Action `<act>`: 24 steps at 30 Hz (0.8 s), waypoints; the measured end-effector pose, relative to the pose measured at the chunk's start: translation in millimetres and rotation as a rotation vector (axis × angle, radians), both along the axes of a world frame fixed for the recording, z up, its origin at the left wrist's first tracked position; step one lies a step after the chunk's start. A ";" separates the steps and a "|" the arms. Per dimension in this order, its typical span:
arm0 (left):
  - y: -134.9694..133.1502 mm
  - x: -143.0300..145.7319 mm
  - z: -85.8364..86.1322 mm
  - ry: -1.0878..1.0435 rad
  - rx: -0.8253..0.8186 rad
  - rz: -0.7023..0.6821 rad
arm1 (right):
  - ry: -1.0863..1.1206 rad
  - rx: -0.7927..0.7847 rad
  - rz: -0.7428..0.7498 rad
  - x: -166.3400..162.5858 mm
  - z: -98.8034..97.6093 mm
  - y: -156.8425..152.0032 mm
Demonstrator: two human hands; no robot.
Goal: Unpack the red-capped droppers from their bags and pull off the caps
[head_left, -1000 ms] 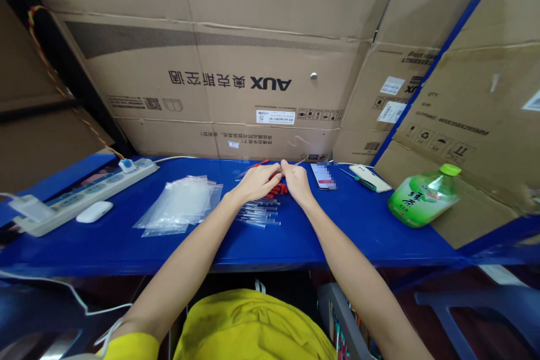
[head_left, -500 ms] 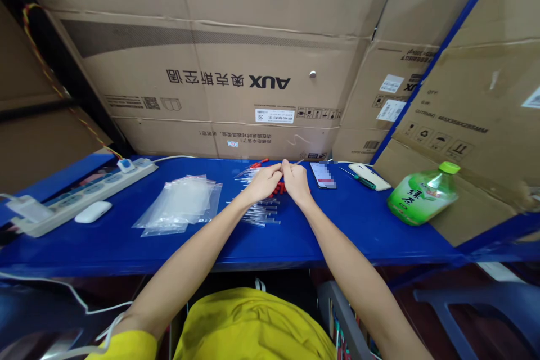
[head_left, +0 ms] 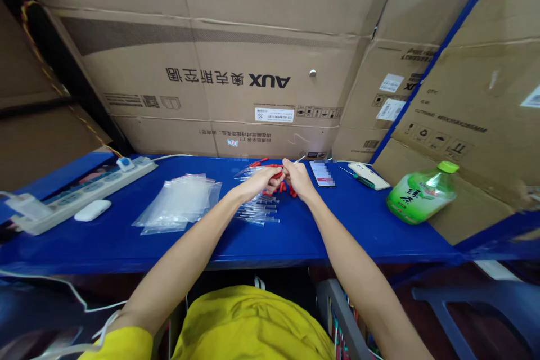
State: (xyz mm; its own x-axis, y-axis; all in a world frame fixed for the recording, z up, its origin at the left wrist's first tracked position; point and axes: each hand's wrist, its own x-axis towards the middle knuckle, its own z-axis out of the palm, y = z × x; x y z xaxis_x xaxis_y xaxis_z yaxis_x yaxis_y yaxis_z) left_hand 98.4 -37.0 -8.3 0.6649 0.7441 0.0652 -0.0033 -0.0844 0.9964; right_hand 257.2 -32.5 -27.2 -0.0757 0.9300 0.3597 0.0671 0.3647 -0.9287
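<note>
Over the middle of the blue table, my left hand and my right hand meet at the fingertips, both closed. From my right hand, a thin clear tube sticks out towards the back. A small red cap shows at the fingers of my left hand; the tube's other end is hidden between the hands. More clear tubes lie in a loose pile below my left hand. Several red caps lie under and between the hands. Beyond my left hand are red-ended tubes.
Clear zip bags lie stacked left on the blue table. Further left are a white earphone case and a power strip. A phone, a green-handled screwdriver and a green tea bottle stand or lie right. Cardboard walls the back.
My hands have turned slightly at the fingertips. The tube in my right hand now points up more steeply, and red shows at my left fingers.
</note>
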 end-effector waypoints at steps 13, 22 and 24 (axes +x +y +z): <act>-2.7 0.4 0.0 -0.092 -0.006 -0.031 | 0.200 -0.079 0.015 -1.5 4.9 -1.3; -7.4 3.9 3.5 -0.043 -0.069 -0.024 | -0.190 0.226 -0.111 5.3 7.7 -10.6; -5.3 5.8 0.0 -0.013 -0.001 0.027 | -0.327 0.264 -0.168 5.0 5.8 -11.7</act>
